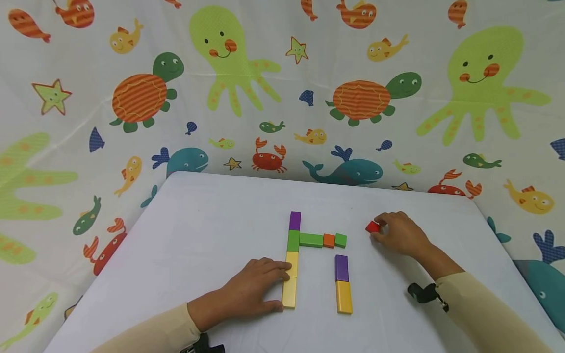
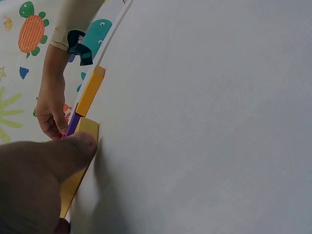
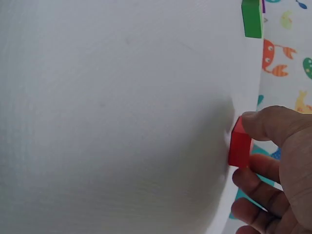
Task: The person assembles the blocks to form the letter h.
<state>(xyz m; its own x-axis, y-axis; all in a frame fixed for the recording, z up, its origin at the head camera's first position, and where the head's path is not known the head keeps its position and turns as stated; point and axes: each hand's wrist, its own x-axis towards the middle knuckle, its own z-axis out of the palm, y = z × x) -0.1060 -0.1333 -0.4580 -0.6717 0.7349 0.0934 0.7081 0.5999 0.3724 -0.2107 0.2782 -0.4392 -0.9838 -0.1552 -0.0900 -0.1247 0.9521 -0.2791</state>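
Note:
My right hand (image 1: 400,234) pinches a red block (image 1: 372,227) between thumb and fingers, right of the laid-out blocks; the right wrist view shows the thumb on the red block's (image 3: 240,144) upper end. The left hand (image 1: 253,289) rests its extended fingertips on a column of blocks, at the upper yellow block (image 1: 294,260), with its thumb beside the lower yellow block (image 1: 289,294). Above these in the column lie a green block (image 1: 293,241) and a purple block (image 1: 295,220). From the green one a row runs right: a long green block (image 1: 311,239), an orange cube (image 1: 328,240), a green cube (image 1: 341,240).
Below the row's right end, a second purple block (image 1: 342,268) and an orange-yellow block (image 1: 344,297) lie end to end. The white table (image 1: 212,211) meets a cloth (image 1: 282,73) printed with sea animals behind it. Dark wrist straps hang under both sleeves.

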